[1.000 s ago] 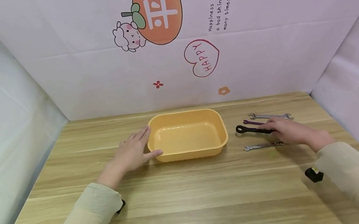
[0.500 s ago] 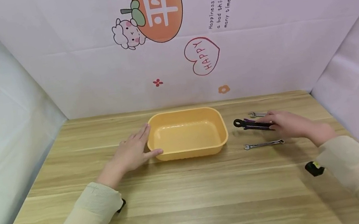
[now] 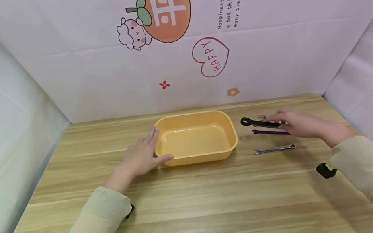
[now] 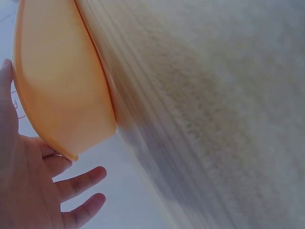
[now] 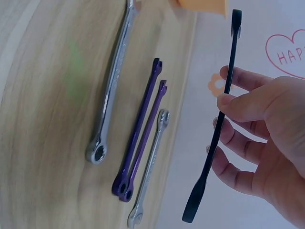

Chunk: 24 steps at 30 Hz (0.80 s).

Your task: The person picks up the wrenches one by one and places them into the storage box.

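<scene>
My left hand [image 3: 139,157] rests on the left end of a yellow plastic tray [image 3: 198,158], with its fingers along the far corner and its thumb over the near rim. In the left wrist view the fingers lie loosely spread beside the tray wall [image 4: 66,81]. Right of the tray, my right hand [image 3: 299,124] pinches a black wrench [image 5: 221,114] between thumb and fingers, above the table. Below it lie two purple wrenches [image 5: 138,129], side by side. A silver wrench [image 3: 275,149] lies nearer me; another silver wrench [image 5: 150,167] lies farther back, partly hidden in the head view.
The wooden table [image 3: 201,208] is enclosed by white printed cloth at the back [image 3: 93,82] and both sides. Dark devices sit at the left wrist [image 3: 130,211] and right wrist [image 3: 326,170].
My right hand has taken the black wrench up off the table and away from the purple wrenches. The left hand has stayed at the tray's left end.
</scene>
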Tool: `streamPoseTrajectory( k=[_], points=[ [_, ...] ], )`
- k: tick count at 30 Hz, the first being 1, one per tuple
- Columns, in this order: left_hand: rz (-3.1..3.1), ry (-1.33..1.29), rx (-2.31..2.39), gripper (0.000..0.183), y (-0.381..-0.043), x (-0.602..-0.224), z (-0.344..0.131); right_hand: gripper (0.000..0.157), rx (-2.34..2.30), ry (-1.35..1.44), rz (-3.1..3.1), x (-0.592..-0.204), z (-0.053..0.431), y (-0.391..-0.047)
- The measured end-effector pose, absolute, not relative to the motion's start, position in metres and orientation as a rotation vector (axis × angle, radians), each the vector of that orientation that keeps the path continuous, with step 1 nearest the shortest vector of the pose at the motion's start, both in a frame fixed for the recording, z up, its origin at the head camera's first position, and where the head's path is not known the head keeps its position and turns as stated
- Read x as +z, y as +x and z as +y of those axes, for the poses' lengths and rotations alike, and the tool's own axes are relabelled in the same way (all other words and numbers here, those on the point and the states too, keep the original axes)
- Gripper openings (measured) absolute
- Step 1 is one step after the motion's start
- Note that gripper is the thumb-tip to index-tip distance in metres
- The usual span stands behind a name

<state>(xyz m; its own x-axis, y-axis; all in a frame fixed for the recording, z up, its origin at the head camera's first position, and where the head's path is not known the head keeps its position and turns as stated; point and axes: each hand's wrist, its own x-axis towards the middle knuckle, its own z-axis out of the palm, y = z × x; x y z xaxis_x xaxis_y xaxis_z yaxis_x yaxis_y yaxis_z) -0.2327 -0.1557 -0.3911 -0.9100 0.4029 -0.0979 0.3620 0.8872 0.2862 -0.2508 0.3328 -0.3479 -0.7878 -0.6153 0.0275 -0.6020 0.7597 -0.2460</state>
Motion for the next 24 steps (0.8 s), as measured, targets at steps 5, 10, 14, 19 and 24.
streamPoseTrajectory(
  k=[5,10,14,19,24],
  points=[
    [2.897,0.584,0.402,0.112,-0.232,-0.390,-0.154,0.041,-0.382,-1.010,2.888,-0.342,0.326,-0.250],
    [2.899,0.577,0.420,0.115,-0.231,-0.390,-0.153,0.041,-0.375,-0.995,2.873,-0.334,0.315,-0.251],
    [2.905,0.578,0.413,0.117,-0.232,-0.390,-0.154,0.040,-0.359,-0.996,2.879,-0.332,0.306,-0.251],
    [2.912,0.574,0.395,0.118,-0.232,-0.389,-0.153,0.041,-0.397,-1.013,2.863,-0.332,0.295,-0.251],
    [2.909,0.562,0.402,0.119,-0.232,-0.389,-0.153,0.042,-0.407,-1.045,2.846,-0.331,0.285,-0.252]
  ],
)
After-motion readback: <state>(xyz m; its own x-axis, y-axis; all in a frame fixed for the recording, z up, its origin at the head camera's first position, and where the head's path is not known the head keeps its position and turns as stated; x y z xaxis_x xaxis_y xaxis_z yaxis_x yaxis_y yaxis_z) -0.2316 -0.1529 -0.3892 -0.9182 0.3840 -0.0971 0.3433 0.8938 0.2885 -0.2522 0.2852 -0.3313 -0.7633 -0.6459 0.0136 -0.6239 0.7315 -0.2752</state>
